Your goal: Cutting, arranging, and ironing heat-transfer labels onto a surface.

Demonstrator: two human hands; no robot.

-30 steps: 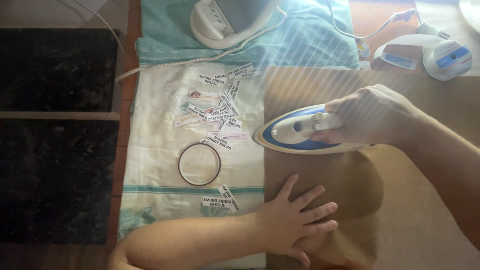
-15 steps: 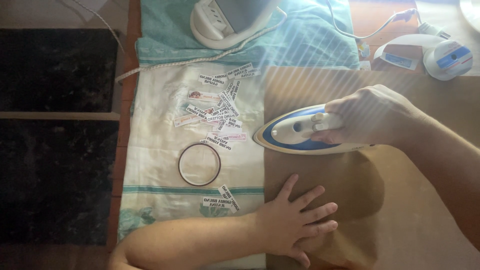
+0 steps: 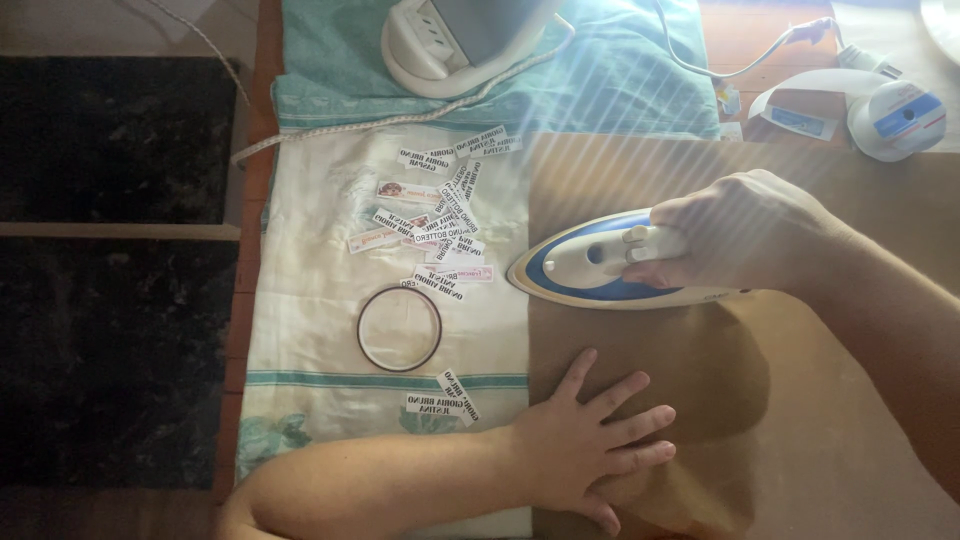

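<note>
- Firmly wrapped around the handle of the blue-and-white electric iron (image 3: 610, 262): right hand (image 3: 745, 235), fingers curled closed.
- Resting soleplate-down on the brown baking-paper sheet (image 3: 850, 420), tip pointing towards the paper's left edge: that iron.
- Pressed flat on the same brown sheet, just below the iron and apart from it: left hand (image 3: 590, 440), fingers spread wide, holding nothing.
- Scattered left of the iron's tip on the cream cloth with green stripe (image 3: 300, 330): small white printed fabric labels (image 3: 440, 215).
- Lying lower left of the iron: thin dark ring (image 3: 399, 328).
- Well above the iron: white steam base unit (image 3: 450, 40).
</note>
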